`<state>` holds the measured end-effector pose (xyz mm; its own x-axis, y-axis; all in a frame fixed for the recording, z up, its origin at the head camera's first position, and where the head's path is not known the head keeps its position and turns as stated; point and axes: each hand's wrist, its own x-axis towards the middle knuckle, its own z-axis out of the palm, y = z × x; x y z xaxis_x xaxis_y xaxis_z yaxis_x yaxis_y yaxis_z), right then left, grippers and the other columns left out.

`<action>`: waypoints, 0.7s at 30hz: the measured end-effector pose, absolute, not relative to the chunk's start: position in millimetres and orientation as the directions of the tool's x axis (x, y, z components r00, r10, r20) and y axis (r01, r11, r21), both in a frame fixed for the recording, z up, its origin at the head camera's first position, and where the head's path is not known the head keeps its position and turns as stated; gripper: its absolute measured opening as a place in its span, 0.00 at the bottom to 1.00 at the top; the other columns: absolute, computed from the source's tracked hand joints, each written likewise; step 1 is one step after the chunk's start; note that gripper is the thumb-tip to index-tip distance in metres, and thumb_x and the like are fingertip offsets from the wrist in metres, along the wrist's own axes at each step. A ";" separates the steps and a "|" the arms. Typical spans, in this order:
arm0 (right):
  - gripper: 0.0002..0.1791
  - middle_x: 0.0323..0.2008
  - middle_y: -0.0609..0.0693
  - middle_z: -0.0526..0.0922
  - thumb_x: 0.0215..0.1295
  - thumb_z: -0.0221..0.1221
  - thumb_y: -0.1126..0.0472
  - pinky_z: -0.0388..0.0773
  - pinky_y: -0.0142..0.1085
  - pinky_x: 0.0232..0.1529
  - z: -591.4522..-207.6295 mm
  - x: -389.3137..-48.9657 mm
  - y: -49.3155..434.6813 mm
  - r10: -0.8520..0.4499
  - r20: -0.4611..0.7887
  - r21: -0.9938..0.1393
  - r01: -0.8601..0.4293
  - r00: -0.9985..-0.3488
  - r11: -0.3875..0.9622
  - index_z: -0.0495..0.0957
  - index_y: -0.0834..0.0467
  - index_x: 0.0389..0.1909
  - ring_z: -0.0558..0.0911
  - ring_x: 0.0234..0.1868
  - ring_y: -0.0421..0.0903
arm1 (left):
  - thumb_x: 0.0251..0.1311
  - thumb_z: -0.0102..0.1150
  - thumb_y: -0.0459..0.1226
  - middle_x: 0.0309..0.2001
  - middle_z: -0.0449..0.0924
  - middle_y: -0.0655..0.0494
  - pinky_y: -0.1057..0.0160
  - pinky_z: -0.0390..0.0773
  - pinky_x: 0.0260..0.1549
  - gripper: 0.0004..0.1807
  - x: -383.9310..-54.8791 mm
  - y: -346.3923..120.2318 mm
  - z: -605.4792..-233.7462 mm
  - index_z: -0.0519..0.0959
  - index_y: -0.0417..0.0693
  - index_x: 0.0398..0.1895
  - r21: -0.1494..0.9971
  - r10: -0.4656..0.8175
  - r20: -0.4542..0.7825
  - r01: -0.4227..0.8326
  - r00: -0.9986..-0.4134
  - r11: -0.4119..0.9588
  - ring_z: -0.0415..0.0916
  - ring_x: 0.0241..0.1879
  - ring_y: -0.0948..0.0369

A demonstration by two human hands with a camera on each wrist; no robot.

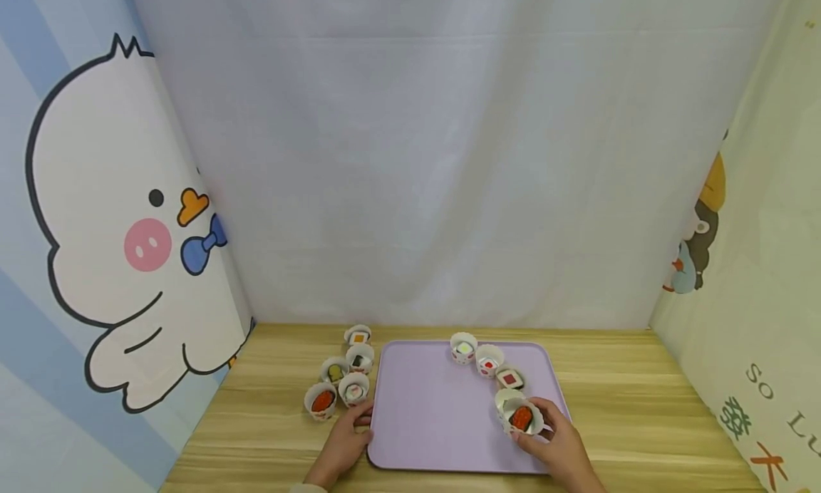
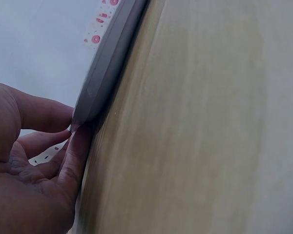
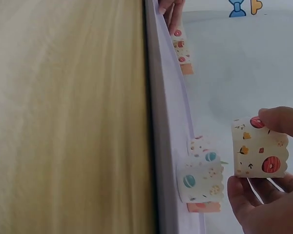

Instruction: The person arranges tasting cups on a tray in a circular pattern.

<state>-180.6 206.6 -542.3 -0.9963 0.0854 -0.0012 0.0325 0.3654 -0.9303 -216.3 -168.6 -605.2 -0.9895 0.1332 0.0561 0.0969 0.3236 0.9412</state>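
Note:
My right hand holds a printed paper baking cup between thumb and fingers, above the right side of a lilac tray. A toy sushi piece with orange-red roe sits inside this cup. Just behind it, partly covered, is another paper cup on the tray. At the tray's left edge, my left hand pinches the rim, thumb on one side and fingers on the other. Farther back along the tray's right side stand a cup with a red-centred roll and a cup with a green-centred roll.
A sushi piece with a dark red centre lies among the tray's cups. Left of the tray, several filled paper cups cluster on the wooden table, among them a roe cup near my left hand. A white curtain hangs behind.

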 end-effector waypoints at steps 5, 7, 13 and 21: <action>0.33 0.53 0.56 0.82 0.47 0.74 0.64 0.78 0.28 0.47 -548.1 -176.3 198.4 0.069 -0.035 -0.922 0.059 -0.997 0.384 0.74 0.59 0.57 0.79 0.45 0.35 | 0.52 0.56 0.20 0.53 0.76 0.31 0.69 0.77 0.42 0.30 -217.3 -168.7 -604.6 0.67 0.23 0.62 0.944 0.136 0.045 0.087 -0.990 0.319 0.77 0.52 0.43; 0.33 0.54 0.55 0.82 0.47 0.74 0.63 0.78 0.28 0.46 -550.4 -174.7 196.5 0.060 -0.055 -0.916 0.075 -0.997 0.395 0.74 0.59 0.57 0.80 0.46 0.37 | 0.52 0.56 0.20 0.53 0.76 0.31 0.69 0.77 0.42 0.30 -217.1 -168.3 -603.9 0.67 0.22 0.62 0.946 0.137 0.041 0.083 -0.990 0.314 0.77 0.52 0.43; 0.33 0.54 0.57 0.81 0.48 0.73 0.63 0.79 0.28 0.43 -561.2 -173.7 194.5 0.008 -0.077 -0.916 0.074 -0.997 0.394 0.72 0.61 0.57 0.82 0.44 0.41 | 0.51 0.56 0.21 0.54 0.76 0.32 0.71 0.76 0.42 0.31 -216.5 -167.7 -602.0 0.68 0.24 0.63 0.945 0.136 0.027 0.069 -0.990 0.319 0.76 0.52 0.44; 0.34 0.52 0.57 0.81 0.47 0.74 0.62 0.79 0.27 0.40 -574.8 -177.1 190.9 -0.011 -0.064 -0.897 0.053 -0.998 0.439 0.72 0.62 0.57 0.81 0.43 0.42 | 0.53 0.57 0.22 0.55 0.76 0.34 0.71 0.76 0.42 0.31 -216.8 -167.7 -602.0 0.68 0.26 0.64 0.943 0.132 0.002 0.046 -0.991 0.330 0.76 0.53 0.45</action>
<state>-177.1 190.9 -574.8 -0.9979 -0.0115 -0.0641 0.0526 0.4386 -0.8971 -216.8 -167.7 -602.0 -0.9912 0.1321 0.0021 0.0460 0.3302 0.9428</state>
